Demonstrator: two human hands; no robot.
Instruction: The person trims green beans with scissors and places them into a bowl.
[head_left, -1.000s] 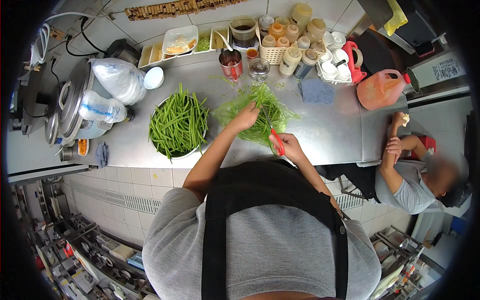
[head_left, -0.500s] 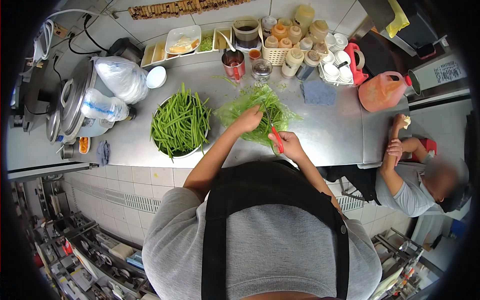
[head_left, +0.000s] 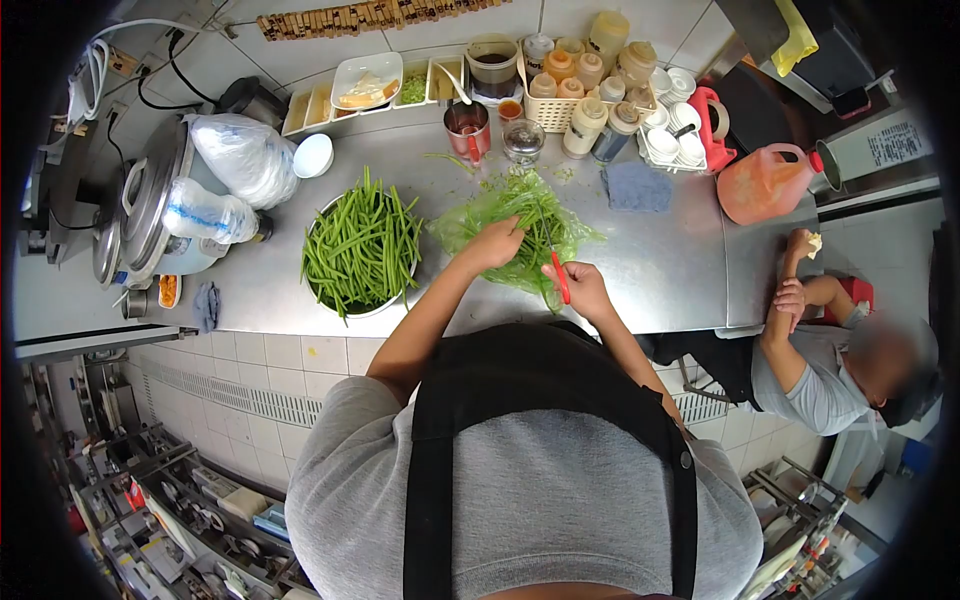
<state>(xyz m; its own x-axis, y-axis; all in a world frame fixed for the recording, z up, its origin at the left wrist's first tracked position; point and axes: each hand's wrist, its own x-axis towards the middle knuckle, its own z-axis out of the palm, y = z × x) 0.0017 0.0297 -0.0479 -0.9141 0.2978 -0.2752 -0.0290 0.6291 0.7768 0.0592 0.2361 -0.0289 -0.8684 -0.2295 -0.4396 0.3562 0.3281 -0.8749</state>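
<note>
My right hand [head_left: 582,288] is closed round the red handles of a pair of scissors [head_left: 560,277], whose blades point away from me over a thin green plastic bag [head_left: 465,222]. Green cuttings [head_left: 535,220] lie on this bag. Over its left part, my left hand [head_left: 495,245] has its fingers pinched together beside the blades; what they hold is too small to make out. To the left of that hand, a round metal bowl [head_left: 372,310] is heaped with long green beans [head_left: 360,245].
Along the back stand a red measuring jug [head_left: 467,130], a glass jar [head_left: 523,141] and a basket of squeeze bottles [head_left: 548,108]. A blue cloth [head_left: 638,186] and a pink jug [head_left: 762,185] are on the right. Another person [head_left: 825,370] sits at the right end.
The scissors have turned slightly more upright and shifted a little right with my right hand. My left hand has moved slightly down and left. The bowl of beans has stayed put.
</note>
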